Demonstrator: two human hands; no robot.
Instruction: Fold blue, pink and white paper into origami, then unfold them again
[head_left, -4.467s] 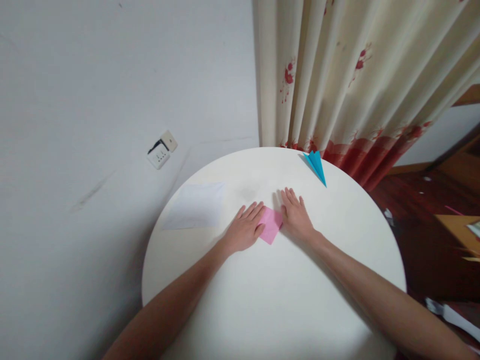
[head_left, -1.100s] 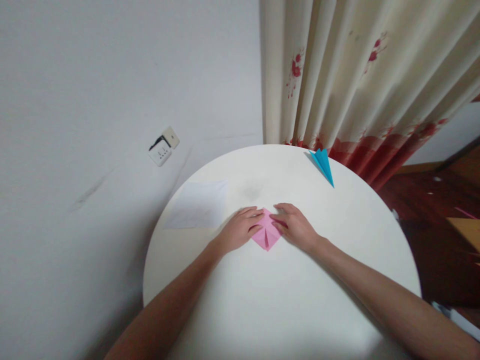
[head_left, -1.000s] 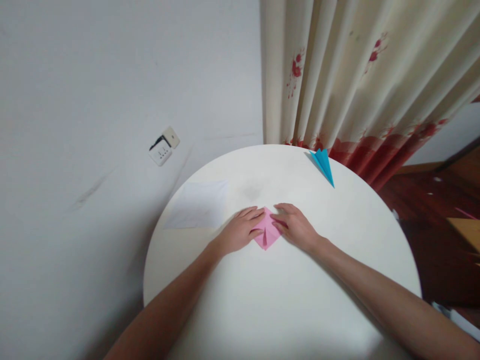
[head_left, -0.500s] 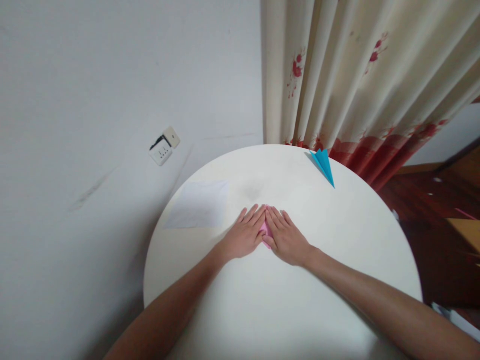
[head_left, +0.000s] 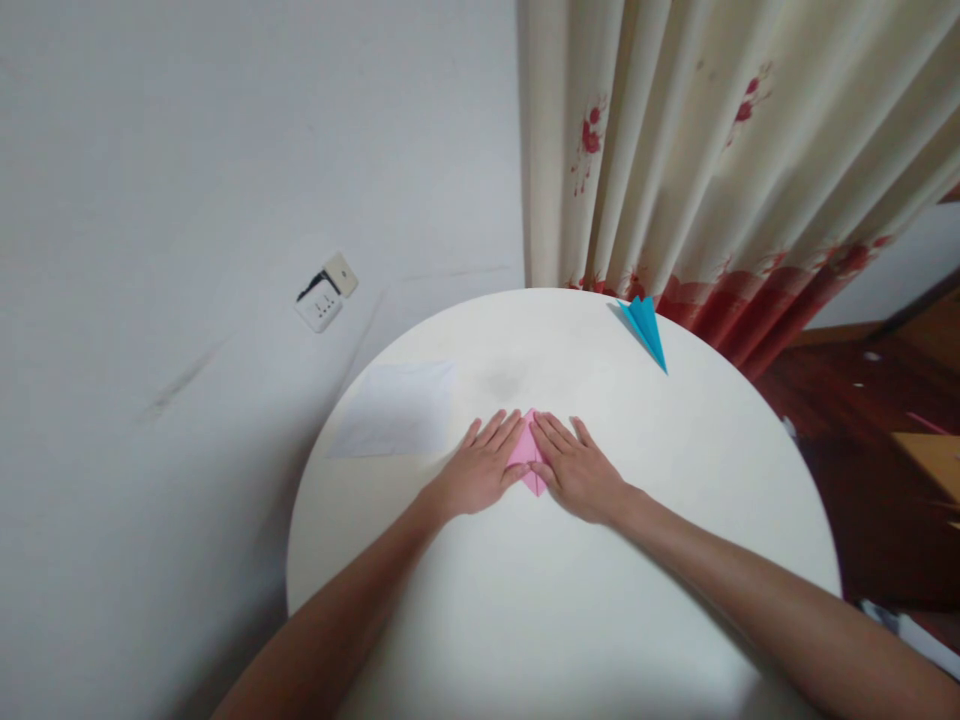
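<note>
A small piece of folded pink paper (head_left: 529, 452) lies on the white round table (head_left: 570, 600), its far and near corners showing as points. Flat on its left side rests my left hand (head_left: 484, 465), fingers stretched out and pointing away from me. My right hand (head_left: 576, 465) lies over the right part of the paper with its fingers extended. Both thumbs reach inward and nearly meet over the paper. Its side edges are partly hidden beneath the hands.
A blue paper plane (head_left: 646, 330) lies by the table's far right edge. To the left is a white sheet (head_left: 394, 410). A wall with a socket (head_left: 321, 305) borders the left side, and a patterned curtain (head_left: 675, 150) hangs behind the table.
My left hand has slid a little to the left, away from the right one. More of the pink paper shows between them.
</note>
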